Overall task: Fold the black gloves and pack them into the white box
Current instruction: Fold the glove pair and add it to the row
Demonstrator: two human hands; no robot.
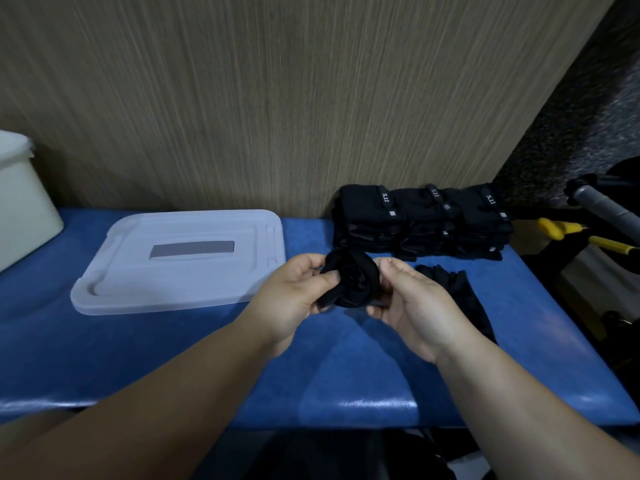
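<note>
Our left hand (294, 292) and right hand (415, 303) meet over the middle of the blue padded bench (173, 358), gripping a rolled glove (351, 284) between them. Left fingers and thumb curl round the left side of the black bundle. The right thumb and fingers pinch its right side, so both hands are closed on the same glove. We cannot tell whether the bundle touches the bench.

Just to the right of our right hand, a loose glove (460, 292) lies flat near the bench's right edge. Behind it, in the back right corner against the wood-grain wall (277, 98), sits a stack of gloves (422, 220), folded in neat rows.

We see the white box (20, 199) at the far left end of the bench, partly cut off by the frame. Its pale lid (180, 271) lies flat between box and hands, close to the back edge. Yellow-handled tools (561, 230) show beyond the right end, off the bench.
</note>
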